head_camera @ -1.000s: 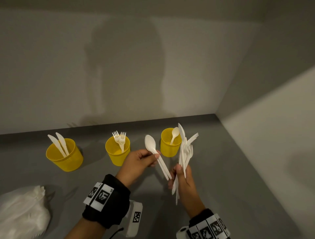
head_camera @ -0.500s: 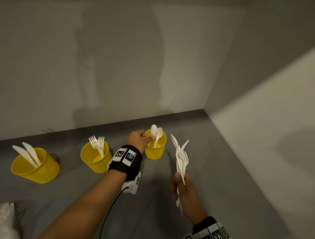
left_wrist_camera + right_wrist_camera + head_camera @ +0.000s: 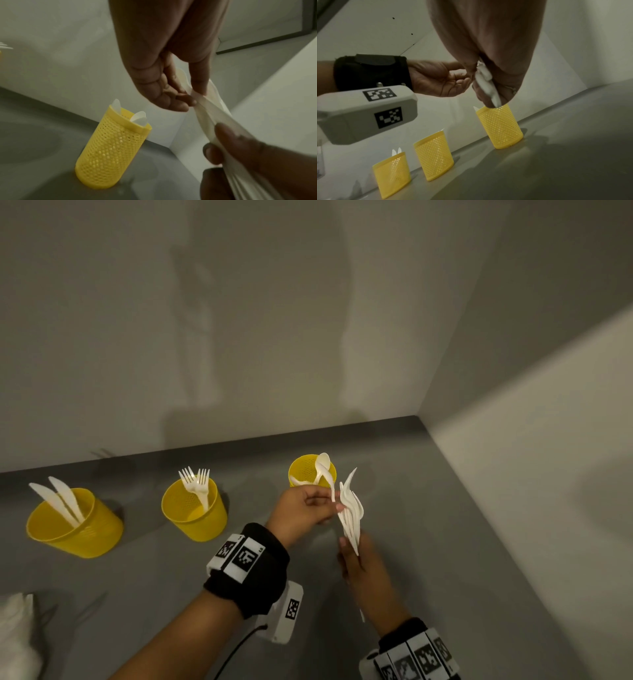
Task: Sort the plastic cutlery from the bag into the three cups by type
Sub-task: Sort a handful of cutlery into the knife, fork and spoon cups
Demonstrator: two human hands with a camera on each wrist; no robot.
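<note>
1. The next piece is being picked from the bundle (image 3: 351, 513), held up just right of the spoon cup (image 3: 310, 470).
2. The bundle's handles are gripped by the right hand (image 3: 364, 568).
3. One piece is pinched near its top by the left hand (image 3: 303, 508), fingers curled.
4. Next, its type must be read, then the matching cup chosen: fork cup (image 3: 193, 510) or knife cup (image 3: 73, 525), both left.

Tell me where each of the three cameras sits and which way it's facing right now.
Head: worn high, looks down at three yellow cups; shows left hand and right hand.
Left wrist: looks along the left hand pinching the cutlery bundle.
Right wrist: low, looks along the right hand toward the cups.
Shared: all show the spoon cup.
</note>
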